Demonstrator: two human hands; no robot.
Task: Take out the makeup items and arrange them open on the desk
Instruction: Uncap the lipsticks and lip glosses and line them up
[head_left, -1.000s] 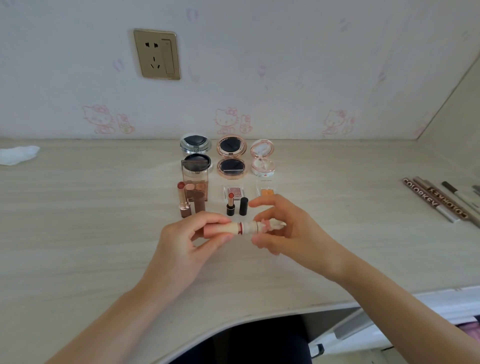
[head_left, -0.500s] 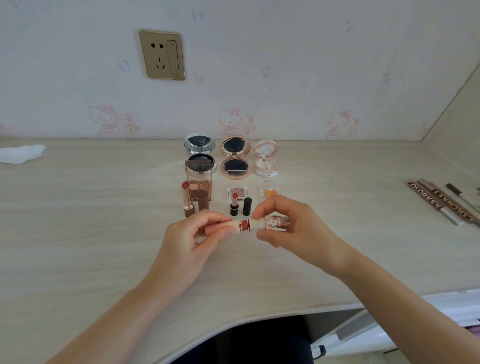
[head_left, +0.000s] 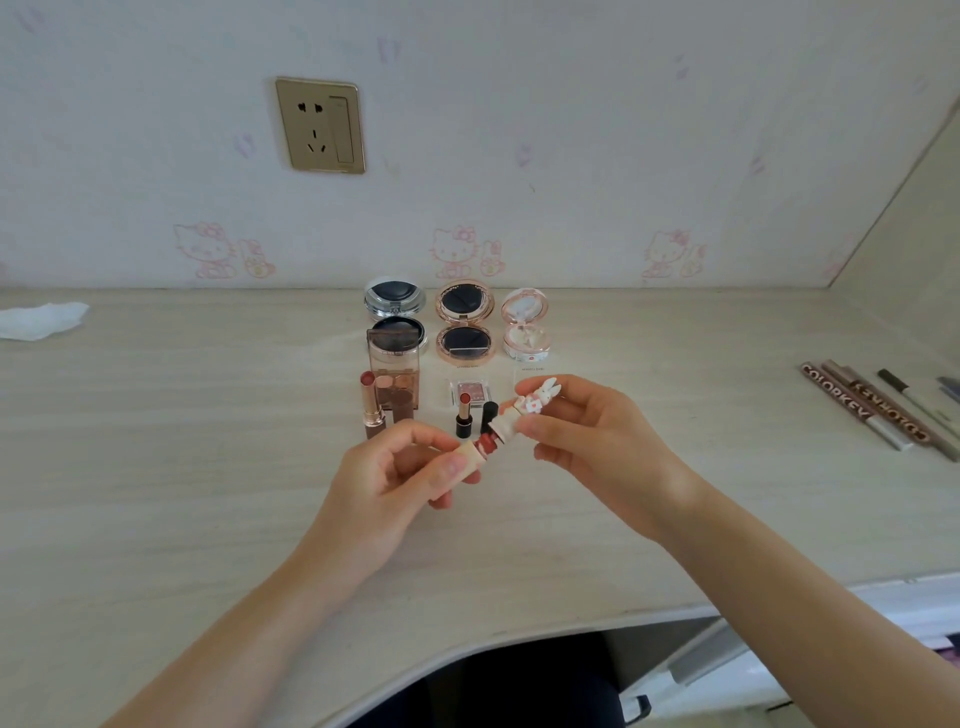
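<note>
My left hand (head_left: 387, 478) pinches the cream body of a lipstick (head_left: 475, 453), its red tip bare. My right hand (head_left: 587, 434) pinches the cream cap (head_left: 527, 410), topped with a small white rabbit, just off the tip. Behind them on the desk (head_left: 182, 467) stand open items: a silver compact (head_left: 395, 301), a rose-gold compact (head_left: 464, 325), a pink compact (head_left: 524, 325), a brown eyeshadow palette (head_left: 394, 371), a small eyeshadow pan (head_left: 469, 388), a tall open lipstick (head_left: 371, 405) and a short black lipstick (head_left: 463, 415) with its cap (head_left: 489, 414).
Several pencils and pens (head_left: 878, 410) lie at the right of the desk. A white tissue (head_left: 41, 319) sits at the far left by the wall. A gold wall socket (head_left: 320, 124) is above. The desk's curved front edge (head_left: 519, 636) runs below my arms.
The cap has come off the cream lipstick. My right hand drew it up and to the right, and the red tip now shows in my left hand.
</note>
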